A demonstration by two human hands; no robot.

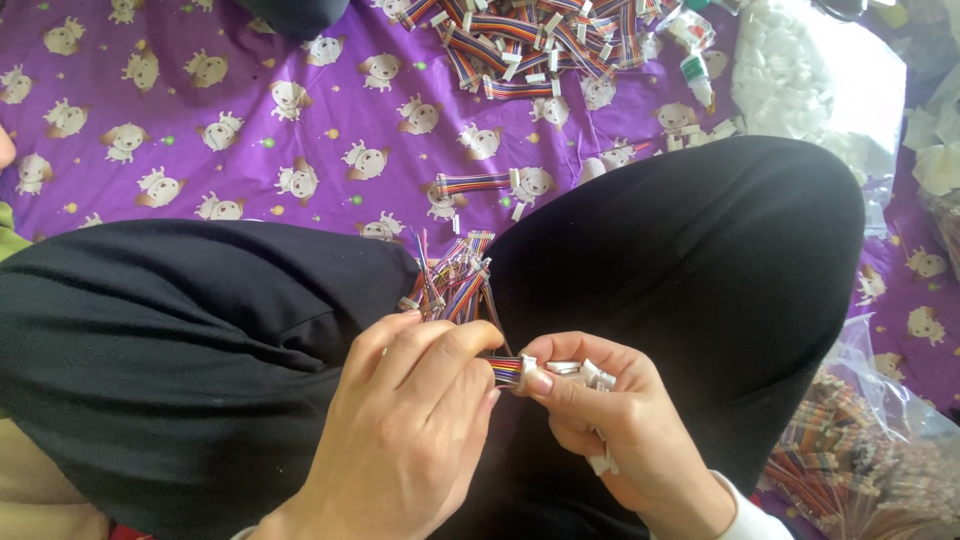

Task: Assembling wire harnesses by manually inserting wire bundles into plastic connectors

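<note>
Two hands are seen, both the person's own, working above the lap of black trousers (700,260). One short rainbow-striped ribbon cable with a white plastic connector (512,369) is held between them. The left hand (410,430) is closed, its fingers (440,345) pressed together and pinching the striped end of the cable. The right hand (610,420) pinches the white connector end between thumb and forefinger, with several more small white connectors (585,373) gathered under its curled fingers; their number cannot be counted. The cable lies level between the two sets of fingertips, touching both.

One loose bundle of rainbow cables (455,285) rests in the fold of the lap just beyond the left hand; its count cannot be told. One single cable (478,183) lies apart on the purple sheet printed with cartoon dogs (200,90). One large heap of the same cables (530,40) lies at the sheet's far edge. One small white dropper bottle with a green neck (697,75) lies beside that heap.

Two clear plastic bags are noted: one at upper right (820,80) filled with white pieces, one at lower right (860,460) filled with finished cables.
</note>
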